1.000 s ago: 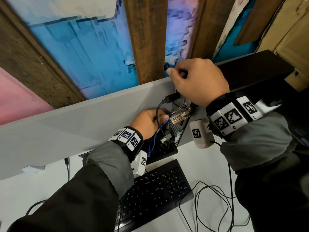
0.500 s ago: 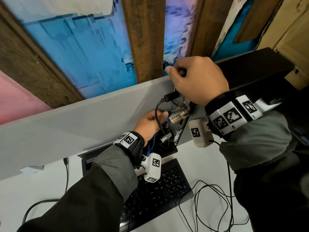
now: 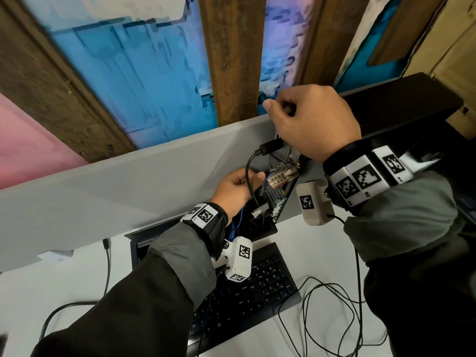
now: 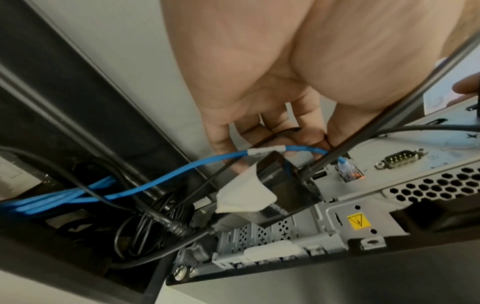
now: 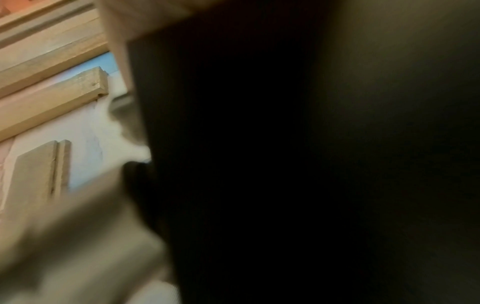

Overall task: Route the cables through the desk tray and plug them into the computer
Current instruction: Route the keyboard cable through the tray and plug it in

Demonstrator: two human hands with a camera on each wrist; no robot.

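Observation:
The black computer (image 3: pixel 401 99) stands at the right with its metal rear panel (image 4: pixel 405 164) facing the grey partition. My right hand (image 3: pixel 283 109) grips its top rear corner. Lower down, my left hand (image 3: pixel 253 177) holds a thin black cable (image 3: pixel 247 173) at the panel; its fingers (image 4: pixel 298 115) curl round that cable in the left wrist view. A black plug (image 3: pixel 270 148) sits in the panel above. A blue network cable (image 4: pixel 182 170) runs from the black desk tray (image 4: pixel 52 102) into a port (image 4: pixel 348 170). The right wrist view is mostly dark.
A brass combination lock (image 3: pixel 279 180) hangs at the panel. A black keyboard (image 3: pixel 257 284) lies in front of the tray opening (image 3: pixel 262 229). Loose black cable loops (image 3: pixel 322 305) cover the white desk at the right. The grey partition (image 3: pixel 128 181) closes off the back.
My left forearm has turned, so its wrist camera now hangs below the sleeve, and the hand has edged closer to the panel. The right hand has stayed on the computer.

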